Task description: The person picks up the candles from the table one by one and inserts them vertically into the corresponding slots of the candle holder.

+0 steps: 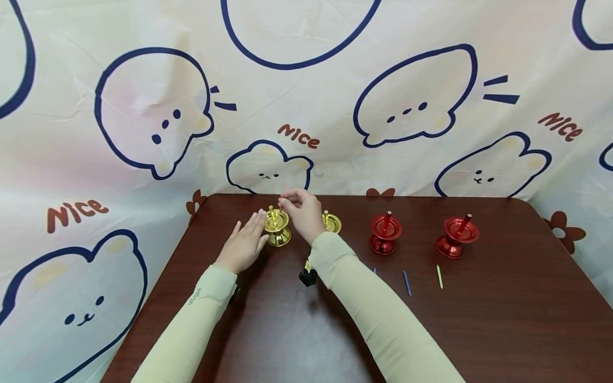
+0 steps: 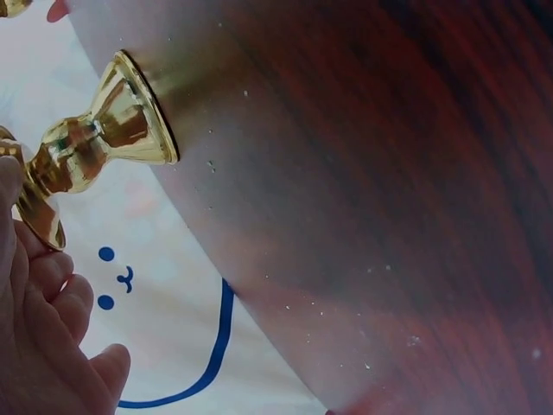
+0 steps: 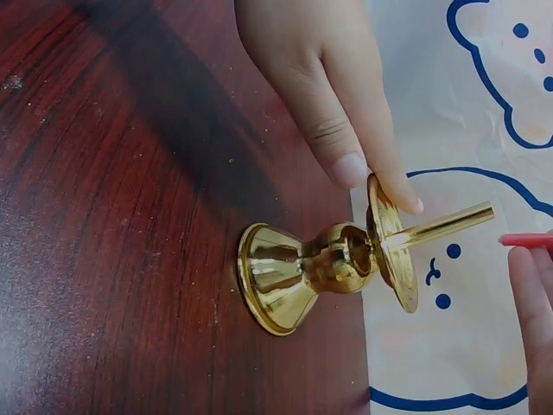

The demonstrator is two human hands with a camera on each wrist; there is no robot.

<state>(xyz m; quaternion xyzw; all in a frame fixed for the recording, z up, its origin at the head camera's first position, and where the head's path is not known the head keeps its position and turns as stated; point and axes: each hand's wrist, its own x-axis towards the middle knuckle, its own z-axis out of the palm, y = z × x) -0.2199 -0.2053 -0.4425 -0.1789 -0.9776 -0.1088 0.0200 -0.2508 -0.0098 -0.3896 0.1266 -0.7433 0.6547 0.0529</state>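
Note:
A shiny gold candle holder (image 3: 337, 259) with a round dish and an upright tube stands near the table's far edge. My left hand (image 1: 244, 242) is at its left side, and in the right wrist view thumb and index finger pinch the dish rim from both faces. Above the tube, my right hand (image 1: 304, 215) pinches a thin red candle (image 3: 525, 240) between its fingertips. The candle's lower end is just short of the tube's open top. In the left wrist view the gold candle holder (image 2: 73, 151) shows from the side, its dish partly behind the left fingers.
A second gold candle holder (image 1: 332, 223) is partly hidden behind the right hand and cuff. Two red candle holders (image 1: 385, 229) stand to the right. A blue candle (image 1: 407, 283) and a light green candle (image 1: 439, 277) lie before them. A printed cloth (image 1: 330, 106) hangs behind the table.

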